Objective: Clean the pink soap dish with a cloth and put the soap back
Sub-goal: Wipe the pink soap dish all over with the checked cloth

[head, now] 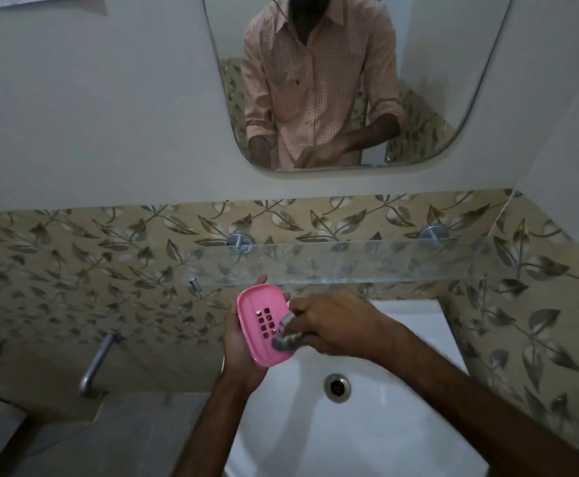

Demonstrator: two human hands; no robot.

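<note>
My left hand (238, 342) holds the pink soap dish (253, 325) from underneath, tilted so its slotted inside faces me, above the left rim of the sink. My right hand (329, 325) grips a small grey cloth (286, 333) and presses it against the dish's right inner edge. The soap is not in view.
A white sink (367, 425) with a metal drain (337, 388) lies below my hands. A glass shelf (367, 263) runs along the tiled wall just above them. A metal tap (97, 363) sticks out at the left. A mirror (436, 80) hangs above.
</note>
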